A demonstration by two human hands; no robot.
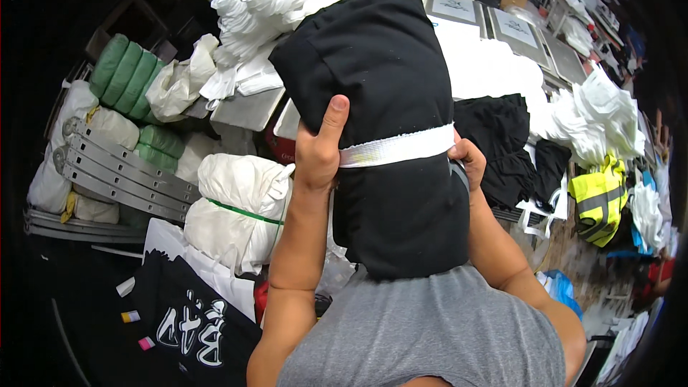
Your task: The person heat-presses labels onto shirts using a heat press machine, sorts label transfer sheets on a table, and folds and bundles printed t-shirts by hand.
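Observation:
A thick folded bundle of black cloth (380, 57) is held up in front of my chest, its lower end against my grey shirt. Around its middle runs a white strap (401, 145). My left hand (321, 145) grips the bundle's left side at the strap, thumb pointing up over the black cloth. On the right side, my right hand (469, 161) closes on the edge by the strap's end, its thumb bent and most fingers hidden behind the bundle.
White cloth piles (287, 0) cover the table beyond. Black cloth (494, 129) and a yellow safety vest (600, 197) lie to the right. At the left are a tied white bale (236, 201), green bales (125, 75) and a metal ladder (122, 172). A printed black garment (172, 279) lies lower left.

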